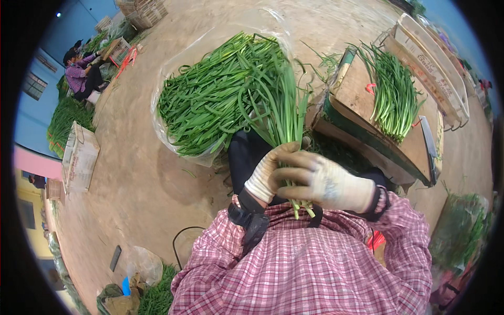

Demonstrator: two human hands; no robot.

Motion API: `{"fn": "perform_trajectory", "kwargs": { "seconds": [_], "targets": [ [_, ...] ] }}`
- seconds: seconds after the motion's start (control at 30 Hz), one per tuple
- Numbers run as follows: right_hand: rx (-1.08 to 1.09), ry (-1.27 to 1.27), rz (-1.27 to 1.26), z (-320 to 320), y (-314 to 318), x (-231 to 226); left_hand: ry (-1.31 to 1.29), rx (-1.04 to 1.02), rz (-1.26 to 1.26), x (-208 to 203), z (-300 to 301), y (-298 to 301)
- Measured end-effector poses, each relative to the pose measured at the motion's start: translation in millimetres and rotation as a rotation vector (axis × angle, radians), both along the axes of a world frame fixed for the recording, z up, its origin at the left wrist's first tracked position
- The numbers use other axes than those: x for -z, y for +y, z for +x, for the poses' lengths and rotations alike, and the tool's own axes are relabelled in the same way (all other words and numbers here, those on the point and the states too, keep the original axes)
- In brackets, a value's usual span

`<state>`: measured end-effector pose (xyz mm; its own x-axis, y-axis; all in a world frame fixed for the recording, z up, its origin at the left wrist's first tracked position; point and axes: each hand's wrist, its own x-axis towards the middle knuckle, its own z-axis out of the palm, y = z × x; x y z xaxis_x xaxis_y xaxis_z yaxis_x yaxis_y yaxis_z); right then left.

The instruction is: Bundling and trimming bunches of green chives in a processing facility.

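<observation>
My gloved left hand [268, 172] is closed round a bunch of garlic chives [283, 102] in front of my lap. Their green leaves point away from me, and the pale stem ends stick out below my hands. My gloved right hand [336, 184] lies across the stems from the right, its fingers curled over them; the thumb is hidden. Beyond my left hand is a heap of loose chives [210, 97] on a clear plastic sheet [160, 128]. A second bunch [391, 94] rests on a box [352, 86] at the right, with a red tie [370, 88] at its side.
A flat blade [428, 137] lies at the box's right edge. Behind it stands a long pale crate [428, 65]. A white crate [81, 157] is at the left, near a seated person [81, 76]. More greens in plastic [462, 226] stand at lower right.
</observation>
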<state>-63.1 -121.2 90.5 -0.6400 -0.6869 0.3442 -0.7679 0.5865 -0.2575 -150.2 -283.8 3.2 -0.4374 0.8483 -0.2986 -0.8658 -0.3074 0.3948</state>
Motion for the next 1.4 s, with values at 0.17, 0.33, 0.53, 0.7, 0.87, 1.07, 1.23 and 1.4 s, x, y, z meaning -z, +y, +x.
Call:
{"fn": "perform_trajectory", "kwargs": {
  "seconds": [0.17, 0.33, 0.53, 0.7, 0.87, 1.07, 1.23, 1.4],
  "targets": [
    [0.492, -0.172, -0.605, -6, 65, -17, 0.051, 0.098, -0.186, -1, 8, 12],
    [0.832, -0.338, -0.435, -60, 79, -14, 0.133, 0.231, -0.384, -21, -5, -22],
    [0.705, -0.085, -0.186, -225, 50, 36, 0.216, 0.223, -0.442, -18, -5, -33],
    [0.914, -0.086, 0.557, -304, 48, 87, 0.208, 0.247, -0.46, -3, -4, -33],
    [1.064, 0.036, 0.548, -329, 27, 41, 0.141, 0.212, -0.468, 3, -10, -48],
    [0.384, -0.232, 0.016, -339, 54, 71, 0.153, 0.238, -0.441, 5, -18, -43],
    [0.273, 0.023, 0.429, -322, 36, 89, 0.157, 0.231, -0.415, 9, -18, -46],
    [0.423, 0.198, 0.758, -339, 53, 54, 0.155, 0.232, -0.41, -5, -17, -41]
  ]
}}
